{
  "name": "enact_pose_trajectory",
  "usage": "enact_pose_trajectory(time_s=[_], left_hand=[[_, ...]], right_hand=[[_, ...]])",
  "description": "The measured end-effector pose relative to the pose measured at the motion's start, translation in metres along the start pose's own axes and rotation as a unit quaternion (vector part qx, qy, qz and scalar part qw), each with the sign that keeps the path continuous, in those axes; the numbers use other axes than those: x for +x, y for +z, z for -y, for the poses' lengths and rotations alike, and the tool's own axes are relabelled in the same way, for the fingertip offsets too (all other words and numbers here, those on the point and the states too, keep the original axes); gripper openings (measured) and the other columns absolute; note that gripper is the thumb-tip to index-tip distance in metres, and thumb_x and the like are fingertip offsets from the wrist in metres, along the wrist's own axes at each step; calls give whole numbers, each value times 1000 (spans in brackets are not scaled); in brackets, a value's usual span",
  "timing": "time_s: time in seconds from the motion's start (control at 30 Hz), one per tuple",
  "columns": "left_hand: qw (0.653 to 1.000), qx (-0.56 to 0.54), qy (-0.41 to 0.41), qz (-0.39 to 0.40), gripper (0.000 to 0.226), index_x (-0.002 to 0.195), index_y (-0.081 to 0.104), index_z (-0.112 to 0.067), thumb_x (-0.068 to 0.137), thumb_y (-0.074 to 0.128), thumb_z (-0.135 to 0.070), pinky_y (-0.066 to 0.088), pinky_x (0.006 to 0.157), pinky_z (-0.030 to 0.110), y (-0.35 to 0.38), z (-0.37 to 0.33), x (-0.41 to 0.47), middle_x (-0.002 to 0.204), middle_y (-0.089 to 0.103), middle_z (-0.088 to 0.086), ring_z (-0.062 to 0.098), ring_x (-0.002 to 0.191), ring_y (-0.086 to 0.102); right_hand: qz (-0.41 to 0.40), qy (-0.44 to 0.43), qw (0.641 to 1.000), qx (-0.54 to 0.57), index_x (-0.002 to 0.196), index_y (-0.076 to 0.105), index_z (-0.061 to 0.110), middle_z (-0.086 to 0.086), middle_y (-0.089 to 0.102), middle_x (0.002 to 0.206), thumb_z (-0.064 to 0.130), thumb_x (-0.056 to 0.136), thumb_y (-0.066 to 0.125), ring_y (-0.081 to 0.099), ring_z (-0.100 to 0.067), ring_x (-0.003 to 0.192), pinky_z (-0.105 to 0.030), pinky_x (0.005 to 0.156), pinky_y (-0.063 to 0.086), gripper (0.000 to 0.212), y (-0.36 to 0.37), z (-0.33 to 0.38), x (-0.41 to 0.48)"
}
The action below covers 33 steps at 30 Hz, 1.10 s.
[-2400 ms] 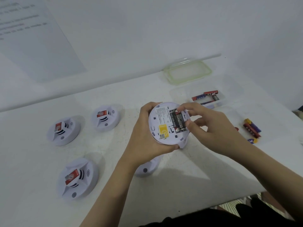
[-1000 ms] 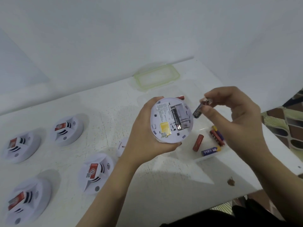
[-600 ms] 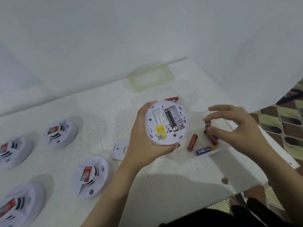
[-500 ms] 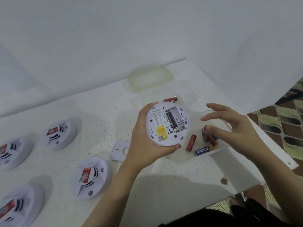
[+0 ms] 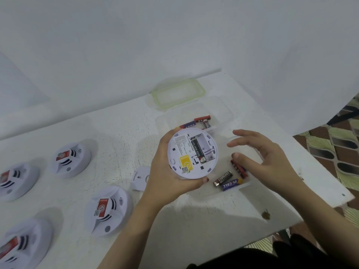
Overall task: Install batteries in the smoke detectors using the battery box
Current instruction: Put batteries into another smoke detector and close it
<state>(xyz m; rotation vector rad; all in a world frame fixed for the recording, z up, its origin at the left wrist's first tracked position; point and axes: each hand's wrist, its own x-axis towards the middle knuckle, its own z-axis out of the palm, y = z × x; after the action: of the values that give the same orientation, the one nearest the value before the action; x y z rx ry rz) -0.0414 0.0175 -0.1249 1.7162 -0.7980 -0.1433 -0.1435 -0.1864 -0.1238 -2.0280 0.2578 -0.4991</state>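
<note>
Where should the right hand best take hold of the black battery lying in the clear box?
Probably across its middle, from above, thumb and forefinger on the long sides. The black battery lies flat and slanted in the clear box, with the blue battery close alongside, so the ends are less free. The right hand hovers open nearby.

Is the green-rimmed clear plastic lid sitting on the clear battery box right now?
No, the green-rimmed clear plastic lid lies flat on the white table behind the open clear battery box, apart from it.

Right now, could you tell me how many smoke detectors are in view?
5: one held in the left hand, back up; four on the table's left. More may lie off-frame.
</note>
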Motion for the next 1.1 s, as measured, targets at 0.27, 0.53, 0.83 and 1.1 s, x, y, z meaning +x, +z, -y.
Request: enact_pose_trajectory(time_s=[0.27,0.53,0.83,1.1], left_hand=[[1000,17,15,-2,92,129,38,-34,50,86,-35,43,94,12,-6,-1,3,126,48,-30,1,122,51],[997,67,43,16,89,123,37,-57,49,84,-43,47,92,16,-9,-15,11,123,50,-33,0,117,54],[986,120,108,45,89,127,33,-64,55,79,-42,47,96,26,-11,-29,17,124,50,-33,3,116,55],[985,124,103,63,79,128,43,-42,57,78,-39,45,90,15,-12,-34,17,121,51,-30,1,111,56]], right_hand=[[0,-29,998,-56,99,62,46,24,53,125,48,76,52,45,8,120,-17,99,32,25,4,5,-2],[46,-205,954,-212,130,54,31,14,49,136,45,84,52,44,-2,125,-23,105,30,48,-6,36,19],[162,-289,868,-369,134,53,18,-3,61,129,48,77,58,50,-8,96,-20,78,36,65,-6,59,43],[166,-366,827,-393,111,68,2,-9,73,95,41,73,51,55,-20,52,-22,48,41,57,0,67,44]])
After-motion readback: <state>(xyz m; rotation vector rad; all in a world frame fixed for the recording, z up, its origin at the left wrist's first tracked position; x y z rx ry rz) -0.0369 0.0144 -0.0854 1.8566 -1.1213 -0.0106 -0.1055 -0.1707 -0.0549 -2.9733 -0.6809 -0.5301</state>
